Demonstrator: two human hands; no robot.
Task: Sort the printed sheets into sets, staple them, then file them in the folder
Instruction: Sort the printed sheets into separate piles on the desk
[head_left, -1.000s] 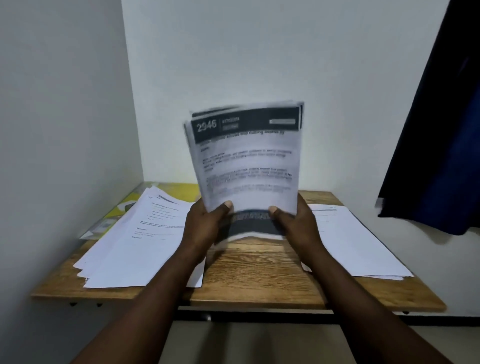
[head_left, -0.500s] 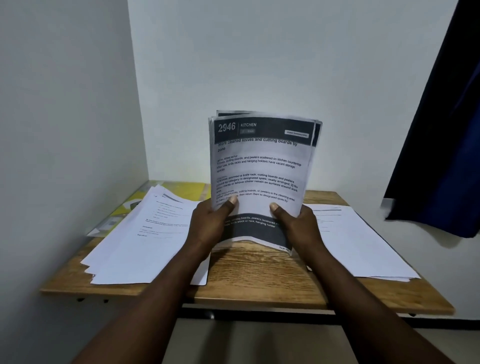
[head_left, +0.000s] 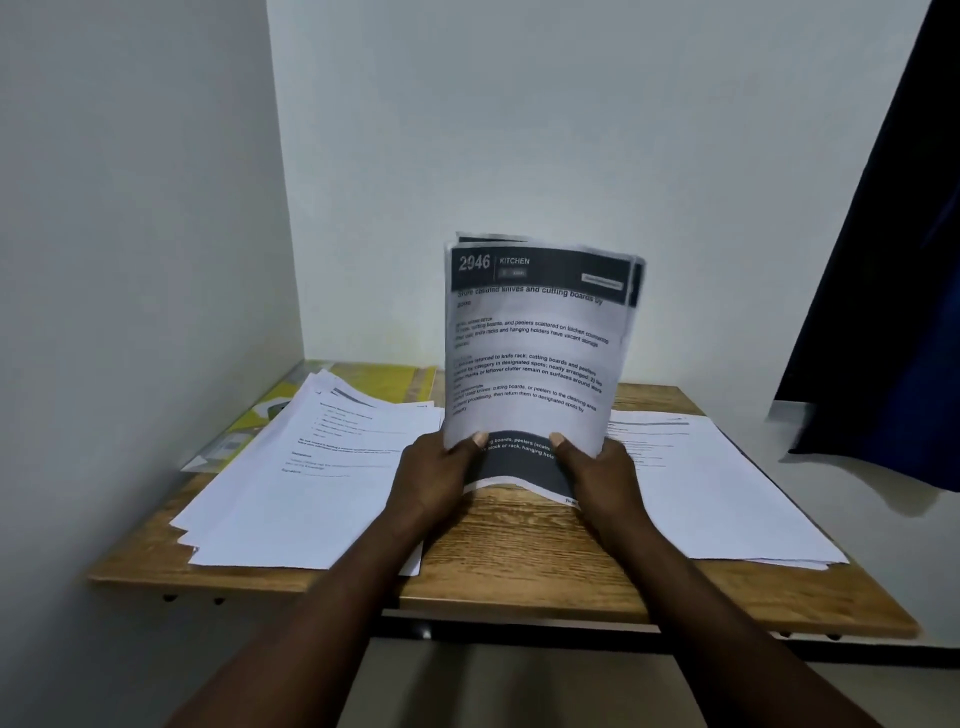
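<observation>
Your left hand (head_left: 434, 475) and right hand (head_left: 605, 475) hold the sheets (head_left: 530, 364) upright over the desk (head_left: 519, 551) centre, fingers pinching the bottom edge. A left pile (head_left: 322, 478) and right pile (head_left: 727, 493) flank them; the folder (head_left: 387, 379) lies far left.

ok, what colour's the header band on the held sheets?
Header band on the held sheets: dark charcoal, white lettering. Head view.

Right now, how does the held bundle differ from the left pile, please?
The held bundle stands upright in the left hand and right hand; the left pile lies flat, fanned. The bundle's front sheet has dark bands; the pile's is mostly white. Both are printed sheets.
</observation>
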